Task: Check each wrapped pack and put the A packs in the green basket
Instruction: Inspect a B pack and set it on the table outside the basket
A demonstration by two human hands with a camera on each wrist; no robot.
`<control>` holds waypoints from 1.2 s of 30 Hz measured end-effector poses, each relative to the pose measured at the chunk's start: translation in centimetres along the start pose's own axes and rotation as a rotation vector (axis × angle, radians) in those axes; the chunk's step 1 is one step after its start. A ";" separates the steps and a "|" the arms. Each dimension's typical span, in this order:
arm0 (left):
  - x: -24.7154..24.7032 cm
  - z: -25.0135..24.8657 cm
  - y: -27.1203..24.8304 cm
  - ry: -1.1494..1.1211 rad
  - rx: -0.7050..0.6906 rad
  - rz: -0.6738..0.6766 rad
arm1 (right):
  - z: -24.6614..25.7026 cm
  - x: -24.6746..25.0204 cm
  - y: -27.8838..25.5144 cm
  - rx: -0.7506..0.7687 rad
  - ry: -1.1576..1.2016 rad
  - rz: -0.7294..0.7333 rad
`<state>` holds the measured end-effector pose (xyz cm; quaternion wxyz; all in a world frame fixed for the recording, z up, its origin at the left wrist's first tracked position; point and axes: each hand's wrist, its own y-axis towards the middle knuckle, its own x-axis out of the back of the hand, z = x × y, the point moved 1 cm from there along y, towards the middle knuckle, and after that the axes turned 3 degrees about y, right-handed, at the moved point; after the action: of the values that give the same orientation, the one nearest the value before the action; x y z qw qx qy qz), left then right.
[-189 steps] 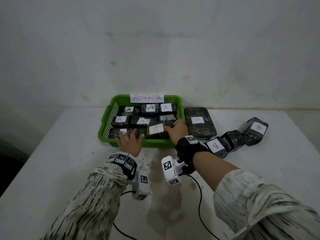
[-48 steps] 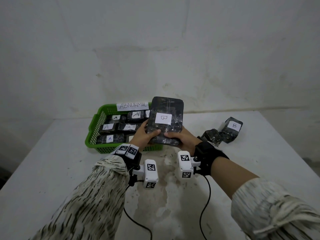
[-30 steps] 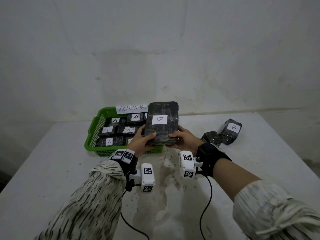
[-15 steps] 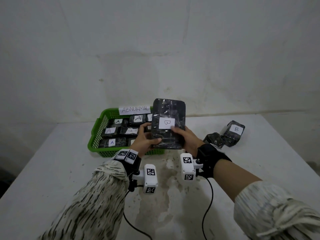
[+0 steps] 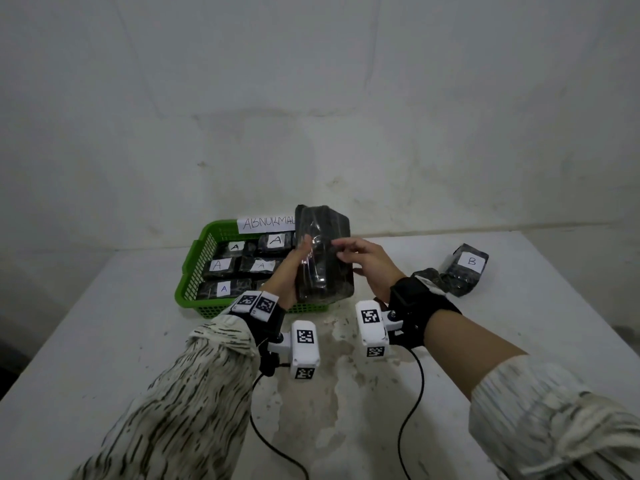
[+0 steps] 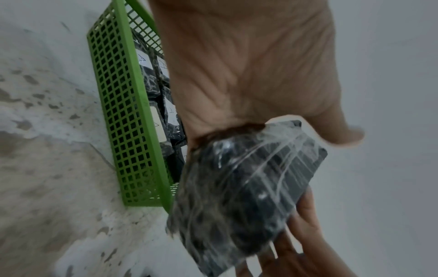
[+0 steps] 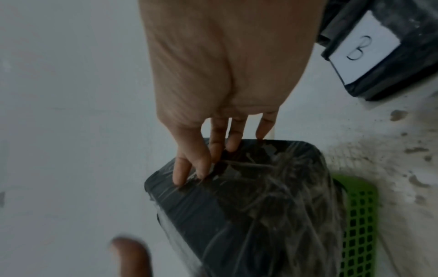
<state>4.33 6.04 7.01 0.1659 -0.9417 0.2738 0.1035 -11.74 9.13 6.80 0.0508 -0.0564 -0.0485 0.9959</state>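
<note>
A large black wrapped pack stands on end above the table, just in front of the green basket; its label faces away from me. My left hand grips its left side, thumb up along the wrap. My right hand reaches in from the right with nearly straight fingers touching the pack at its upper edge. In the left wrist view the pack sits against my palm beside the basket. Several packs labelled A lie in the basket.
A pack labelled B and another dark pack lie on the white table to the right, behind my right wrist. The B pack is close to that hand. A paper sign stands on the basket's back rim. A wall is behind.
The big pack has been turned so its B label no longer faces me. My right hand has left the lower edge and now touches the upper side with straight fingers.
</note>
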 end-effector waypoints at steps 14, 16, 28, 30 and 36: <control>0.4 0.5 -0.6 0.034 0.020 -0.064 | -0.7 -0.3 0.7 -0.179 0.311 -0.181; 0.3 0.0 -0.6 0.065 -0.016 -0.127 | -0.7 0.1 0.6 -0.126 0.233 -0.223; 0.3 -0.2 0.2 0.118 -0.028 -0.320 | -0.5 -0.6 0.1 -0.159 0.159 -0.114; 0.1 -0.1 0.1 0.139 -0.039 -0.311 | -0.6 -0.9 0.2 -0.144 0.188 -0.137; -0.1 -0.1 -0.1 0.136 -0.037 -0.248 | -0.7 -0.8 0.5 -0.138 0.262 -0.168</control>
<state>4.35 6.09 7.17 0.1412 -0.9761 0.1638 0.0231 -10.94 8.57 6.14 0.1356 -0.1847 -0.1143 0.9667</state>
